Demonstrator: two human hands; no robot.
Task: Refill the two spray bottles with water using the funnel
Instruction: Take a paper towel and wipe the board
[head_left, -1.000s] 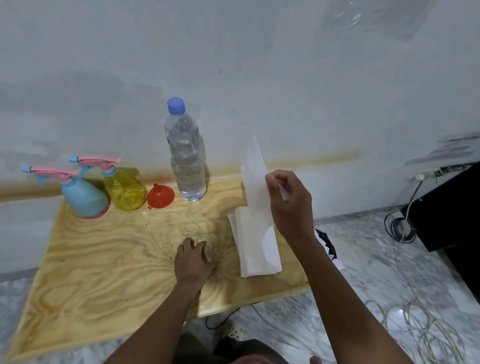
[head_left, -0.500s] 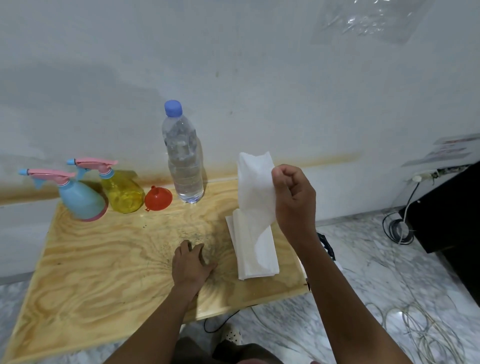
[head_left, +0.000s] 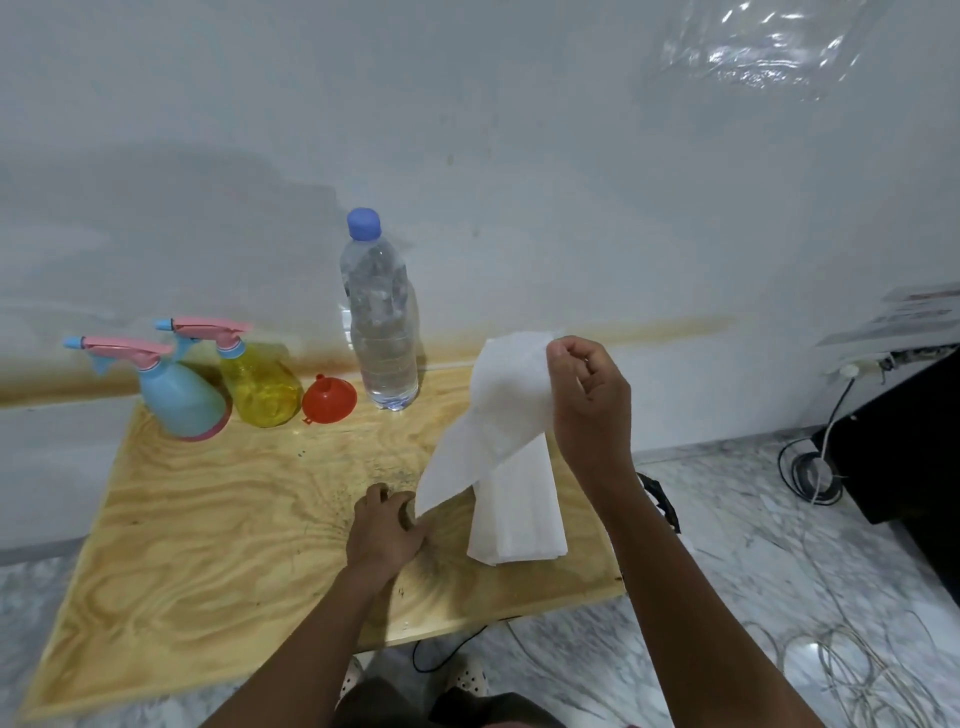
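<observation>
On one tabletop (head_left: 208, 545), one capped water bottle (head_left: 382, 332) is waiting at the back. One paper pile (head_left: 519, 519) is lying close (for spills, maybe). The right hand (head_left: 589, 400) is pinching up one sheet (head_left: 498, 410). The left hand (head_left: 384, 525) is resting curled at its corner, grip unclear. One blue spray bottle (head_left: 179, 400), one yellow spray bottle (head_left: 260, 389) and one funnel (head_left: 330, 397) are sitting ready beside the water.

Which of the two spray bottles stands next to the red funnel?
The yellow spray bottle; the blue spray bottle stands beyond it, farther from the funnel.
</observation>
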